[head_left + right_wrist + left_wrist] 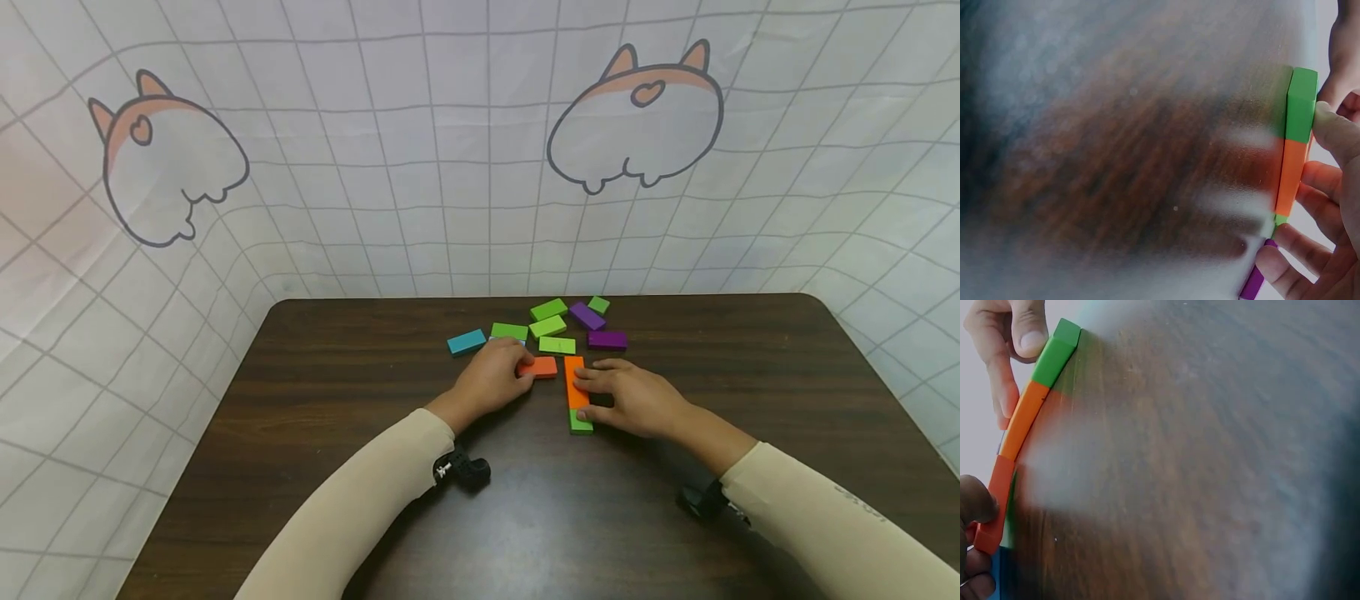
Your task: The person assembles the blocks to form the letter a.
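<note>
My left hand (491,377) pinches the left end of a red-orange block (543,367), which lies crosswise at the centre of the table. In the left wrist view the thumb lies against the side of that red-orange block (996,503). An orange block (575,383) and a green block (581,422) sit end to end in a line pointing toward me. Along their right side rests my right hand (637,398), fingers spread and touching the orange block, thumb at the green one. The right wrist view shows this thumb beside the green block (1302,103).
Behind the hands lie several loose blocks: a blue one (467,342), green ones such as this green block (557,345), and a purple block (607,340). The dark wooden table (525,533) ends at a white gridded cloth (465,208) at the back.
</note>
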Action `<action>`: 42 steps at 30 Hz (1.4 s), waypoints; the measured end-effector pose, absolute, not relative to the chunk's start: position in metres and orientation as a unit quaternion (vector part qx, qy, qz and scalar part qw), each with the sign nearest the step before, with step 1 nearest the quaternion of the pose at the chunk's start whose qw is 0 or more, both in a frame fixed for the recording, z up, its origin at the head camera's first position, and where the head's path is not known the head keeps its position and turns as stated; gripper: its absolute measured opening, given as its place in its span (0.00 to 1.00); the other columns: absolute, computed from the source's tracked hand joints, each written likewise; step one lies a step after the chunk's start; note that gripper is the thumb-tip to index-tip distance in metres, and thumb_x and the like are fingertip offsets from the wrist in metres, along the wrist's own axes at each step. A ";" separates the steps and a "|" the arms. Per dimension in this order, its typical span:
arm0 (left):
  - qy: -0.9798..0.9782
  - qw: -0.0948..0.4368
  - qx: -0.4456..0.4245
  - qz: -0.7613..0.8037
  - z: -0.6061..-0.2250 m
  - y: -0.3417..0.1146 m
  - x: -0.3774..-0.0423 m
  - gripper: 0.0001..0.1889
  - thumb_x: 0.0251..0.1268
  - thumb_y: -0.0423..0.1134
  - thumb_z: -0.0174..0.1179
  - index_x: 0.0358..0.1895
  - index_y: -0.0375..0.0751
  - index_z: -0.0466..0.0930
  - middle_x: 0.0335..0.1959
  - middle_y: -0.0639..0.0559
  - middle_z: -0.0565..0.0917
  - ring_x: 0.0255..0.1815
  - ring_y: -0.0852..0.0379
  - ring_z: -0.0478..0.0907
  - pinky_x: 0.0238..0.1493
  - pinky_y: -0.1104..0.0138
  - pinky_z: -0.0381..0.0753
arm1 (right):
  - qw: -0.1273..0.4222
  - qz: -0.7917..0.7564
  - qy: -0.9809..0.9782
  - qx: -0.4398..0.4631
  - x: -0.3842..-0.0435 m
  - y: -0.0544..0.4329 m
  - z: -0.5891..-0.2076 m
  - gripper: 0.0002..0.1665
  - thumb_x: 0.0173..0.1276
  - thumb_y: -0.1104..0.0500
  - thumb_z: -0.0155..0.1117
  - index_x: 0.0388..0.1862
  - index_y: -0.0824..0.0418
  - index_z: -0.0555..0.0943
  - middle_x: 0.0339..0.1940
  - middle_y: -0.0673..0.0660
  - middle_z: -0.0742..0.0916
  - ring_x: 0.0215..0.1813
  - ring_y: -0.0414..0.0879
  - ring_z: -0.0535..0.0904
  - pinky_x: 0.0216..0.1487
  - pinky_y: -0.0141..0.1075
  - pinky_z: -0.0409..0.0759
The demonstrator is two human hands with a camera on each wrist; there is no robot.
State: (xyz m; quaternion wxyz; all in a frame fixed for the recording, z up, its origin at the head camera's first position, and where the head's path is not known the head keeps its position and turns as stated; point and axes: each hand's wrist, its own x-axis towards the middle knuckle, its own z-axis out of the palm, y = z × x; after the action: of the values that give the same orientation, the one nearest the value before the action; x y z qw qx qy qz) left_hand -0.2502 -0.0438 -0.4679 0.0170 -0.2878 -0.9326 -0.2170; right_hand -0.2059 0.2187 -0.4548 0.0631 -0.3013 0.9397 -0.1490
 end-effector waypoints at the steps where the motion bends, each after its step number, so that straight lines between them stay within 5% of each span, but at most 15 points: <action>1: -0.933 0.016 -0.286 -0.216 -0.468 -0.043 -0.251 0.11 0.69 0.40 0.66 0.49 0.40 0.87 0.46 0.50 0.83 0.50 0.52 0.78 0.54 0.63 0.78 | 0.063 -0.149 0.940 -0.302 -0.206 0.219 -0.455 0.36 0.69 0.39 0.69 0.69 0.58 0.81 0.70 0.55 0.80 0.73 0.59 0.70 0.64 0.59 0.74; 14: -0.941 0.021 -0.280 -0.189 -0.471 -0.035 -0.258 0.11 0.71 0.41 0.66 0.50 0.40 0.88 0.49 0.50 0.85 0.53 0.52 0.79 0.59 0.62 0.77 | 0.062 -0.145 0.940 -0.303 -0.206 0.219 -0.455 0.36 0.69 0.39 0.69 0.69 0.58 0.80 0.70 0.55 0.80 0.73 0.59 0.70 0.65 0.58 0.73; 37: -0.941 0.049 -0.294 -0.160 -0.470 -0.024 -0.263 0.09 0.74 0.40 0.63 0.32 0.45 0.83 0.43 0.51 0.86 0.48 0.52 0.81 0.53 0.62 0.78 | 0.064 -0.146 0.938 -0.309 -0.206 0.219 -0.453 0.36 0.70 0.39 0.68 0.69 0.58 0.80 0.71 0.55 0.79 0.73 0.59 0.70 0.65 0.59 0.73; 42: -0.941 0.044 -0.290 -0.167 -0.470 -0.026 -0.262 0.06 0.73 0.40 0.64 0.38 0.43 0.86 0.45 0.51 0.86 0.49 0.51 0.80 0.54 0.62 0.78 | 0.065 -0.146 0.939 -0.305 -0.206 0.219 -0.453 0.36 0.70 0.39 0.69 0.69 0.57 0.80 0.71 0.55 0.79 0.73 0.59 0.70 0.65 0.59 0.73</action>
State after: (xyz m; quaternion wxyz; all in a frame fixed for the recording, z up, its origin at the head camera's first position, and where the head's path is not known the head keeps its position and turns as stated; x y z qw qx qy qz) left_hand -0.2615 -0.0256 -0.4696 0.0439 -0.2900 -0.9413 -0.1673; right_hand -0.2059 0.2187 -0.4529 0.0645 -0.3052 0.9389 -0.1457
